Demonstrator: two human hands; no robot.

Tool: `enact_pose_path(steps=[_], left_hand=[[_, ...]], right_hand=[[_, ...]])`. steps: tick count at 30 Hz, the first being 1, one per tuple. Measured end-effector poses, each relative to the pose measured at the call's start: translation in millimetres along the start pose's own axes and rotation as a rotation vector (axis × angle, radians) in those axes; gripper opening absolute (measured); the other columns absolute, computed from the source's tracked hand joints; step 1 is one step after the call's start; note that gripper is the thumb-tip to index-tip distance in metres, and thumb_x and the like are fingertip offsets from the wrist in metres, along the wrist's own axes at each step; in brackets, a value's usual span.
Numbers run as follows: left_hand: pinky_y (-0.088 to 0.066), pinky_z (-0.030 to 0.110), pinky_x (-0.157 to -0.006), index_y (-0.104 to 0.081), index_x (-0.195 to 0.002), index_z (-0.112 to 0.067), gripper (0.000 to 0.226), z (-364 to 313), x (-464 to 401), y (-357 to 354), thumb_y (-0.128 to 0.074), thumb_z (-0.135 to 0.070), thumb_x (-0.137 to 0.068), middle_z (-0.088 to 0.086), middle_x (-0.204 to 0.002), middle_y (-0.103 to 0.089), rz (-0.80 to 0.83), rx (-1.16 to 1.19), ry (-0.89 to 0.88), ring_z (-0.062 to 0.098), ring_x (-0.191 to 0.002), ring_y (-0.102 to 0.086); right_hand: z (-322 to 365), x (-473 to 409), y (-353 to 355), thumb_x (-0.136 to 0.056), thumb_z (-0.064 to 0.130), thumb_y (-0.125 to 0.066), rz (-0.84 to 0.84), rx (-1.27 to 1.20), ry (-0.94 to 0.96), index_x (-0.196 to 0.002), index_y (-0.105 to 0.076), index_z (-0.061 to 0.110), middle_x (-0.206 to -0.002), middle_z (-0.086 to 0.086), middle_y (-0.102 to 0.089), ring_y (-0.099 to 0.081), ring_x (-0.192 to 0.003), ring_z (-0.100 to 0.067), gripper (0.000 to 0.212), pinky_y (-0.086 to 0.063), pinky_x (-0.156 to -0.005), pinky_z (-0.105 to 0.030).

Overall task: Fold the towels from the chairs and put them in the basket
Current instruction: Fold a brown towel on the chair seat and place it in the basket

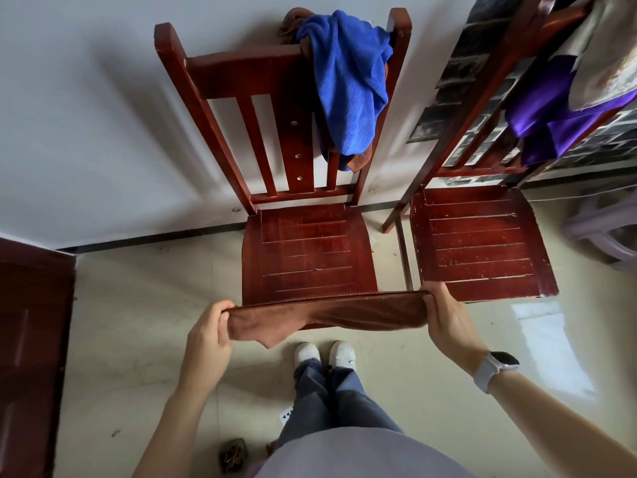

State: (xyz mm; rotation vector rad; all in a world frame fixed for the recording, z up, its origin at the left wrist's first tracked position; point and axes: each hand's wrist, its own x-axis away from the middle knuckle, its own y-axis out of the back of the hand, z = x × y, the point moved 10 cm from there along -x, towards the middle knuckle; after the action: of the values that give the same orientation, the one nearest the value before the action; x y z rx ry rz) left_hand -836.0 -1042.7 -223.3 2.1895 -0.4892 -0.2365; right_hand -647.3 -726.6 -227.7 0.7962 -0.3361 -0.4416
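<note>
A brown towel (327, 313) hangs stretched between both hands, in the air in front of the left chair's (303, 250) seat. The left hand (208, 334) pinches its left end, the right hand (444, 326) — a smartwatch (496, 367) on its wrist — grips the right end. A blue towel (348, 84) drapes over that chair's backrest, over another brown cloth (289, 25). On the right chair (475, 243) hang a purple towel (544, 115) and a beige one (603, 63).

Wall (86, 115): plain white, upper left of the frame, dark baseboard below.
Floor (138, 339): pale glossy tiles, bright light patch at right.
Door (31, 339): dark red wood, lower left edge.
Stool (606, 229): pale plastic, right edge.
</note>
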Motion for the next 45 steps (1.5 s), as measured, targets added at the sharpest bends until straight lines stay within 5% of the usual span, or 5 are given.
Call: enact_pose_path(steps=[7,24,32,40,45], left_hand=[[-0.042,0.026,-0.071,-0.063,-0.098,0.0,0.026,20.5,6.0,-16.0,-0.047,0.015,-0.084,0.016,-0.087,-0.065,0.081,-0.052,0.021,0.031,-0.078,-0.062],[-0.044,0.04,-0.063,-0.057,-0.105,-0.01,0.022,96.6,-193.5,-105.3,-0.037,-0.015,-0.097,0.02,-0.089,-0.064,0.001,-0.275,0.027,0.039,-0.077,-0.058],[-0.044,0.044,-0.071,-0.066,-0.098,-0.004,0.022,124.4,-255.3,-148.7,-0.046,-0.007,-0.09,0.022,-0.102,-0.058,-0.097,-0.259,0.084,0.041,-0.089,-0.056],[-0.046,0.04,-0.076,-0.067,-0.102,-0.007,0.019,160.2,-274.3,-191.8,-0.056,-0.014,-0.088,0.02,-0.098,-0.065,-0.231,-0.167,0.209,0.039,-0.09,-0.06],[-0.049,0.037,-0.089,-0.054,-0.116,-0.002,0.029,181.2,-268.6,-211.1,-0.055,-0.013,-0.089,0.021,-0.118,-0.056,-0.271,0.122,0.366,0.033,-0.094,-0.062]], right_hand=[[-20.6,10.0,-18.3,-0.096,0.016,-0.037,0.052,0.111,-0.041,-0.102,-0.047,0.018,-0.08,-0.01,-0.063,-0.058,-0.064,-0.035,0.011,-0.037,-0.059,-0.029],[-50.9,-216.1,-85.0,-0.092,0.008,-0.047,-0.018,0.191,0.013,-0.097,-0.059,-0.003,-0.098,-0.021,-0.059,-0.058,-0.085,-0.039,0.017,-0.049,-0.072,-0.046],[-93.7,-273.8,-123.4,-0.092,0.008,-0.046,-0.12,0.226,-0.081,-0.1,-0.063,0.001,-0.101,-0.02,-0.061,-0.056,-0.093,-0.037,0.02,-0.035,-0.069,-0.029],[-163.1,-302.1,-173.2,-0.09,0.012,-0.049,-0.23,0.0,-0.47,-0.114,-0.061,0.006,-0.11,-0.016,-0.065,-0.055,-0.081,-0.021,0.027,-0.035,-0.057,-0.011],[-181.8,-300.6,-189.3,-0.091,0.009,-0.048,-0.27,-0.202,-0.556,-0.131,-0.042,0.009,-0.132,-0.012,-0.049,-0.051,-0.114,-0.024,0.04,-0.041,-0.087,-0.026]])
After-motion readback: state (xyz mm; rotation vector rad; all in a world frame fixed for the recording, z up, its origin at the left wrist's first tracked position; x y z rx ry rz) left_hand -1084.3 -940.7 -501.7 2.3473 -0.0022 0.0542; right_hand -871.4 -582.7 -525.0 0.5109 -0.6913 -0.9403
